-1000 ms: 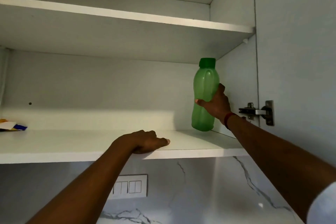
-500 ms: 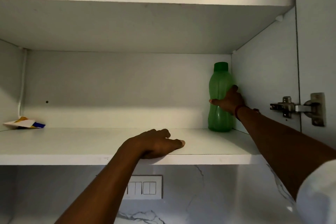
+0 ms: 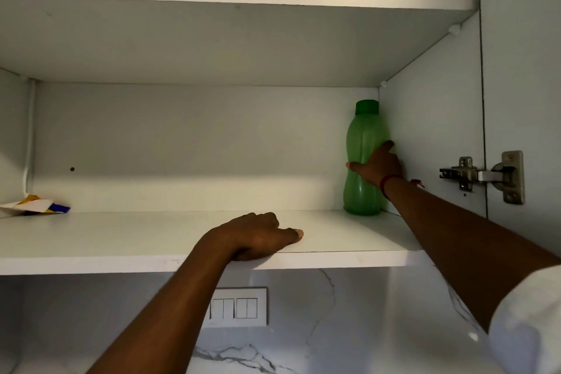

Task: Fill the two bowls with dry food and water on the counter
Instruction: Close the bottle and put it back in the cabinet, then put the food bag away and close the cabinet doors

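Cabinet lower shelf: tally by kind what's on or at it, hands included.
green bottle: 1
packet: 1
hands: 2 (left hand resting on the shelf edge, right hand gripping the bottle)
Total: 4

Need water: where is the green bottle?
Head view: the green bottle stands on the lower shelf, far right by the cabinet wall, held by the right hand.
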